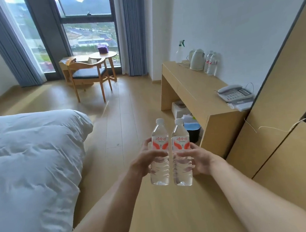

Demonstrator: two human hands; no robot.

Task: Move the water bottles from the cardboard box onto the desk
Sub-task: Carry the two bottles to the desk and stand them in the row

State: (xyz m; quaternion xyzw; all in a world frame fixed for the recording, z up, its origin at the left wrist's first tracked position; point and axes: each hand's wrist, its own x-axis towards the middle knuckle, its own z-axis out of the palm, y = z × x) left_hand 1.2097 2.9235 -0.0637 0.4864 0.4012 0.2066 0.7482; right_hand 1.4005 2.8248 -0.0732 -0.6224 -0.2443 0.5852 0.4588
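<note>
Pale wood-plank floor [122, 107] runs from the foreground to a tall window [87, 29] with dark frames, showing hills and buildings in daylight. Grey-blue curtains [131, 30] hang at both sides of the glass. Before the window stand a wooden chair [87, 75] with a dark seat and a small round table [104, 55]. A bed with a rumpled white duvet [28, 156] fills the left. The right wall [232, 16] is plain white, and tall light-wood cabinet panels [287, 113] stand along the right edge.

Soft daylight from the window [87, 29], bright even room, wide-angle bending at edges, slight overall softness
</note>
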